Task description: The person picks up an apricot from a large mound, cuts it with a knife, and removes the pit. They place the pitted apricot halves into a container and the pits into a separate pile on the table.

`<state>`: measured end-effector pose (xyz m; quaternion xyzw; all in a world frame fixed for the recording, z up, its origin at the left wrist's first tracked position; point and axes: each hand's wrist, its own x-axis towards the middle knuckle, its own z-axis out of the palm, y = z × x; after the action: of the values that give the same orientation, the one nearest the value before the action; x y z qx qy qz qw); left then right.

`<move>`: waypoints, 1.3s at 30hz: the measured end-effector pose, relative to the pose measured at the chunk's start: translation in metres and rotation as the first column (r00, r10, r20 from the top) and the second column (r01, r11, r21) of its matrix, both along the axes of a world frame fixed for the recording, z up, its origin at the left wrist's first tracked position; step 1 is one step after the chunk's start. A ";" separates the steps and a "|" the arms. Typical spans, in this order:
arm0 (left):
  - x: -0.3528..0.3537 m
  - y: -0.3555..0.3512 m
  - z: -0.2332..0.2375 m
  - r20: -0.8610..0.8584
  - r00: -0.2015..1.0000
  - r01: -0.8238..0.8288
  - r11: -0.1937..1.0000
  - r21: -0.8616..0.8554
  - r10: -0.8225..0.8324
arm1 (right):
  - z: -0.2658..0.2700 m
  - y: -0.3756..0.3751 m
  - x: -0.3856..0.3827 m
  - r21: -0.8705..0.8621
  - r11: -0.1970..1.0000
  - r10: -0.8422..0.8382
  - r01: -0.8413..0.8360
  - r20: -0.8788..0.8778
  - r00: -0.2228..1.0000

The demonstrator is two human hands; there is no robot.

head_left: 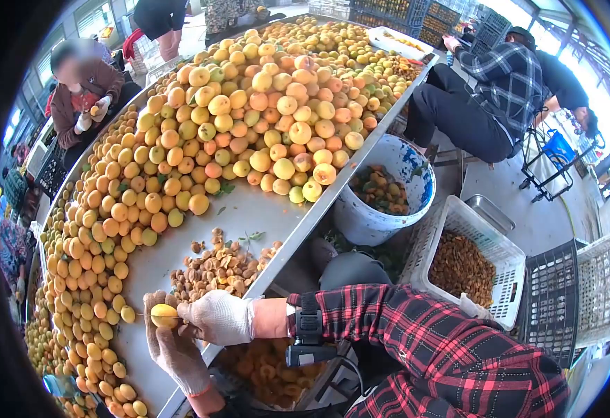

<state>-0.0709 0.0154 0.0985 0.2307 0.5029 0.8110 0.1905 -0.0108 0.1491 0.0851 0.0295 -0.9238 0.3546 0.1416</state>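
My left hand (176,355), in a soiled knit glove, holds a yellow apricot (164,315) upright between its fingers and thumb. My right hand (223,317), in a whiter glove, is closed right beside the apricot, its fingertips close to the fruit. A thin line, perhaps a slim tool, pokes out at the apricot's left side; whatever the right fingers grip is hidden. Just beyond both hands a heap of brown apricot pits (218,268) lies on the metal table (249,219). Beneath my right wrist, a crate holds opened apricot flesh (270,369).
A large mound of apricots (249,104) covers the table. On the right stand a white bucket (368,219) with fruit scraps, a white crate (507,279) of brown pieces and a black crate (549,299). Co-workers sit left (85,104) and right (486,90).
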 end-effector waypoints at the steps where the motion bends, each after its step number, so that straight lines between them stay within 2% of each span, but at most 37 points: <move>1: -0.002 0.000 -0.005 0.000 1.000 0.004 1.000 -0.001 -0.004 | 0.001 0.002 0.001 -0.013 1.000 0.014 -0.014 -0.039 0.999; 3: -0.010 -0.005 -0.014 0.271 0.943 0.173 0.980 0.095 -0.193 | 0.002 0.004 0.002 -0.026 1.000 0.005 -0.006 -0.061 0.998; 7: -0.018 -0.012 -0.019 0.289 0.930 0.229 0.973 0.026 -0.226 | -0.007 -0.002 -0.006 -0.005 0.999 -0.049 0.048 -0.055 0.997; 8: -0.021 -0.014 -0.021 0.151 0.984 0.121 0.982 -0.142 -0.099 | -0.010 -0.004 -0.007 -0.005 0.999 -0.049 0.049 -0.055 0.997; 9: -0.021 -0.014 -0.021 -0.011 1.000 -0.009 0.958 -0.288 0.006 | -0.003 -0.004 -0.004 -0.013 0.999 -0.036 0.036 0.031 0.999; 10: -0.020 -0.012 -0.020 -0.013 1.000 -0.004 0.958 -0.287 0.000 | 0.002 -0.003 -0.002 -0.021 0.999 -0.025 0.027 0.117 0.993; 11: -0.019 -0.012 -0.017 -0.140 0.990 -0.074 0.947 -0.314 0.032 | 0.000 -0.003 -0.002 -0.020 0.999 -0.030 0.033 0.115 0.993; 12: -0.017 -0.010 -0.012 -0.265 0.962 -0.148 0.932 -0.331 0.059 | 0.000 -0.004 -0.001 -0.022 0.999 -0.026 0.026 0.005 1.000; 13: -0.013 -0.010 -0.005 -0.265 0.963 -0.145 0.932 -0.331 0.056 | 0.000 -0.004 0.000 -0.025 1.000 -0.020 0.018 -0.105 0.994; 15: -0.004 -0.008 0.006 -0.041 0.999 0.008 0.993 -0.119 -0.013 | 0.001 -0.001 0.003 -0.073 0.997 0.001 -0.006 -0.069 0.998; 16: -0.002 -0.003 0.007 -0.008 1.000 0.017 0.999 -0.034 -0.017 | 0.003 0.001 0.004 -0.082 0.996 0.012 -0.020 -0.103 0.995; 17: -0.005 -0.004 0.000 -0.007 1.000 0.019 0.999 -0.035 -0.019 | 0.003 0.001 0.004 -0.092 0.995 0.023 -0.035 -0.137 0.990; 19: -0.013 -0.005 -0.013 0.226 0.932 0.249 0.954 0.165 -0.282 | -0.002 0.003 0.002 -0.073 0.997 0.010 -0.021 -0.150 0.989; 21: -0.014 -0.007 -0.015 0.221 0.934 0.256 0.958 0.127 -0.279 | -0.003 0.002 0.000 -0.054 0.998 0.002 -0.011 -0.163 0.987; 23: -0.014 -0.008 -0.013 0.214 0.937 0.264 0.960 0.090 -0.278 | -0.001 0.000 -0.001 -0.003 1.000 -0.009 0.008 -0.057 0.998; 25: -0.014 -0.011 -0.012 0.047 0.996 0.083 0.992 -0.099 -0.079 | -0.001 -0.002 -0.002 0.023 1.000 -0.012 0.013 -0.047 0.999; 26: -0.013 -0.010 -0.010 0.045 0.996 0.087 0.991 -0.101 -0.083 | -0.001 -0.003 -0.002 0.048 0.999 -0.019 0.021 -0.038 0.999; 28: -0.010 -0.006 -0.005 -0.115 0.992 -0.066 0.985 -0.159 0.047 | 0.002 -0.005 -0.001 0.022 0.999 -0.024 0.025 -0.021 0.999; 32: 0.000 0.001 0.006 -0.131 0.985 -0.137 0.974 -0.181 0.114 | 0.003 -0.004 0.000 0.007 1.000 -0.014 0.014 0.007 1.000; 34: 0.001 0.003 0.008 0.007 0.994 -0.112 0.985 -0.132 0.113 | -0.001 -0.007 -0.001 0.009 1.000 -0.006 0.006 0.007 1.000; 35: -0.001 0.003 0.004 0.007 0.994 -0.109 0.986 -0.130 0.111 | -0.005 -0.010 -0.002 -0.009 1.000 -0.007 0.007 0.005 1.000; 37: -0.007 0.002 -0.005 -0.015 0.988 -0.152 0.963 -0.224 0.152 | -0.008 -0.012 -0.005 -0.027 1.000 -0.010 0.010 0.002 1.000; 39: -0.009 0.000 -0.008 -0.016 0.989 -0.150 0.965 -0.215 0.150 | -0.010 -0.012 -0.008 -0.290 0.955 0.073 -0.064 0.020 0.997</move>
<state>-0.0804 0.0155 0.0901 0.1699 0.6037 0.7638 0.1525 -0.0191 0.1375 0.0749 0.0352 -0.8625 0.4908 0.1179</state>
